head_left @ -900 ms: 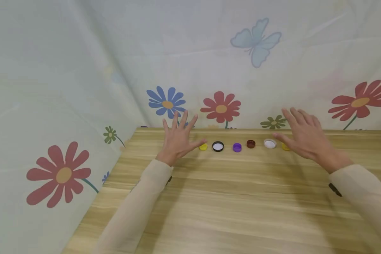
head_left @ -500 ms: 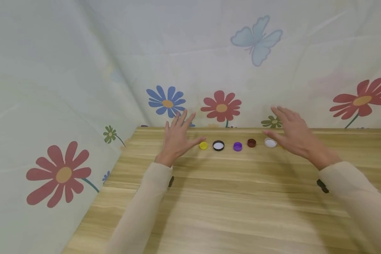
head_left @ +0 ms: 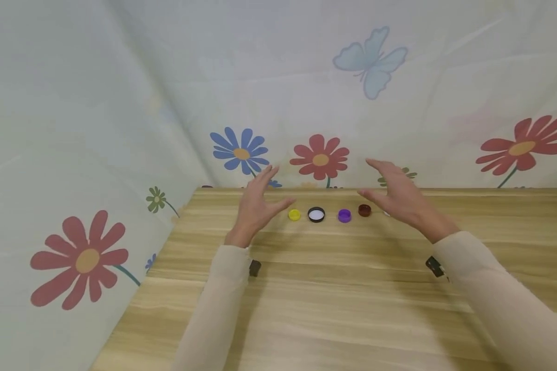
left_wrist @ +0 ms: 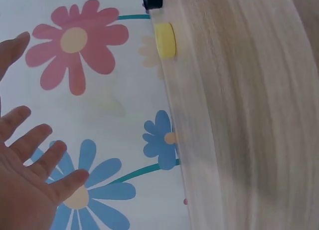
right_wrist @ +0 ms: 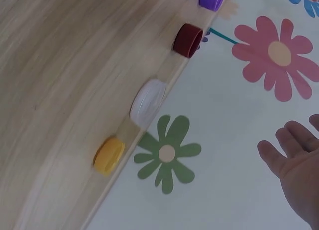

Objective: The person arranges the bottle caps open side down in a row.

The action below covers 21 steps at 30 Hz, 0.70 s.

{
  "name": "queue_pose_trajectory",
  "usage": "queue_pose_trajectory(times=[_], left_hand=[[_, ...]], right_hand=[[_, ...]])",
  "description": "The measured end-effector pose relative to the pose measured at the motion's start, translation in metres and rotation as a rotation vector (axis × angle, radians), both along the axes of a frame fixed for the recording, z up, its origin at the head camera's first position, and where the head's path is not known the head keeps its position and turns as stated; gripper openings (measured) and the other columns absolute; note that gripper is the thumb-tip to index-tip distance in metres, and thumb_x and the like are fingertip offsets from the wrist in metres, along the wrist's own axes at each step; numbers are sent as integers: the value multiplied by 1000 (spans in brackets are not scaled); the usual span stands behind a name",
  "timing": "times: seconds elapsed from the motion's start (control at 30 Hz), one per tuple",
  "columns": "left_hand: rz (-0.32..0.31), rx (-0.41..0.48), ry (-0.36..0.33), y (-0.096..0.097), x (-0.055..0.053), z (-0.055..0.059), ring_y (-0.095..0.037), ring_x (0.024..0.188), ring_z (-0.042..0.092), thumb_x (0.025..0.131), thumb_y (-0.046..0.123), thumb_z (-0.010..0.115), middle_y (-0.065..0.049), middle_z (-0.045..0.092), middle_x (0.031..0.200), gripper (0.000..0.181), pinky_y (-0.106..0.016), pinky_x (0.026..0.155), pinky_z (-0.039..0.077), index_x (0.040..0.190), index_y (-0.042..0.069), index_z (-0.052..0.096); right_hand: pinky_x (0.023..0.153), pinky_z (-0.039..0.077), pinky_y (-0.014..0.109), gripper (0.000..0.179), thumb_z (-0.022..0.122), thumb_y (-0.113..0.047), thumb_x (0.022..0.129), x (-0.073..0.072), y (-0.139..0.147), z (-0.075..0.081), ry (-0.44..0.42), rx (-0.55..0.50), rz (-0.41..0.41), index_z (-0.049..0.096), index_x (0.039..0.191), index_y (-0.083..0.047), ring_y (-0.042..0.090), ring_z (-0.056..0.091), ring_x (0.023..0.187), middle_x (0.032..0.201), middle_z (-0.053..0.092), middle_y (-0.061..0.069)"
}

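Well, left hand (head_left: 254, 211): up in the air with its fingers apart and the thumb out to the side; it has hold of nothing.
Yellow lid (head_left: 294, 215): on the bench (head_left: 334, 309), near the left thumb but not touched. It lies flat, so it likely will not roll.
Black lid (head_left: 316, 214): next along, white inside. It seems to lie hollow side up, which lets the white show.
Purple lid (head_left: 344, 216): after a bigger gap. The gaps may be there so each lid can be seen by itself.
Dark red lid (head_left: 364, 210): a bit nearer the back edge, so the row is not quite straight.
Clear lid (right_wrist: 148, 103): mostly behind the right hand from above, but plain to see from the right wrist.
Orange-yellow lid (right_wrist: 109, 155): last in the row, also by the back edge, maybe to leave room in front.
Right hand (head_left: 401, 201): up over that end, thumb and fingers wide apart, holding nothing. Being held high probably stops it bumping the lids.
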<state>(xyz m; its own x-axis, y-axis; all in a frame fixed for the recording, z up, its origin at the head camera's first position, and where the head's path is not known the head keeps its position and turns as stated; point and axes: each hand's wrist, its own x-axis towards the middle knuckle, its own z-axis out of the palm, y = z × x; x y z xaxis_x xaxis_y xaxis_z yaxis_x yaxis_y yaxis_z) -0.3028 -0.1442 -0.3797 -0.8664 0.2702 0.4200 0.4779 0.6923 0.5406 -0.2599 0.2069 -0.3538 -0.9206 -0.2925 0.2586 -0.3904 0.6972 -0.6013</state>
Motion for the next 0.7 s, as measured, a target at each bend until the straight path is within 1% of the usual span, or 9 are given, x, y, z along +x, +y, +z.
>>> queue_pose_trajectory(times=[0.13, 0.23, 0.4, 0.53, 0.67, 0.7], left_hand=[[-19, 78, -37, 1, 1, -3, -29, 152, 40, 90, 39, 87, -7, 46, 164, 84, -51, 122, 32, 159, 12, 49], [-30, 112, -59, 2, 1, -6, -27, 150, 43, 90, 35, 88, -6, 49, 162, 81, -47, 122, 34, 158, 12, 50], [-42, 143, -67, 3, 0, -9, -29, 148, 45, 89, 26, 89, -9, 50, 161, 79, -49, 121, 36, 157, 9, 52], [-63, 175, -78, 3, -1, -13, -35, 143, 50, 88, 17, 90, -12, 54, 157, 76, -53, 115, 42, 154, 6, 54], [-78, 216, -119, 4, -2, -21, -39, 138, 54, 88, 14, 89, -14, 58, 152, 72, -54, 112, 46, 152, 6, 57], [-77, 220, -131, 4, -3, -23, -38, 138, 54, 89, 15, 88, -14, 58, 151, 71, -53, 112, 46, 152, 7, 57]], right_hand=[[121, 24, 66, 78, 68, -32, 106, -3, -11, -3, -32, -18, -18, 28, 167, -5, 45, 25, 155, 169, 30, 24], [122, 26, 64, 78, 70, -31, 105, -7, -18, -6, -50, -28, -20, 29, 167, -7, 43, 27, 155, 168, 32, 22], [118, 32, 65, 76, 72, -27, 104, -12, -27, -12, -67, -57, -9, 33, 166, -8, 43, 36, 151, 165, 38, 22], [117, 35, 64, 74, 73, -24, 103, -15, -32, -16, -77, -71, 0, 36, 164, -8, 42, 43, 146, 162, 42, 21], [117, 36, 62, 71, 74, -25, 102, -21, -38, -22, -80, -70, 16, 40, 162, -5, 41, 43, 146, 160, 45, 20], [117, 37, 62, 71, 74, -25, 102, -22, -40, -24, -82, -71, 23, 41, 161, -4, 42, 44, 145, 159, 46, 20]])
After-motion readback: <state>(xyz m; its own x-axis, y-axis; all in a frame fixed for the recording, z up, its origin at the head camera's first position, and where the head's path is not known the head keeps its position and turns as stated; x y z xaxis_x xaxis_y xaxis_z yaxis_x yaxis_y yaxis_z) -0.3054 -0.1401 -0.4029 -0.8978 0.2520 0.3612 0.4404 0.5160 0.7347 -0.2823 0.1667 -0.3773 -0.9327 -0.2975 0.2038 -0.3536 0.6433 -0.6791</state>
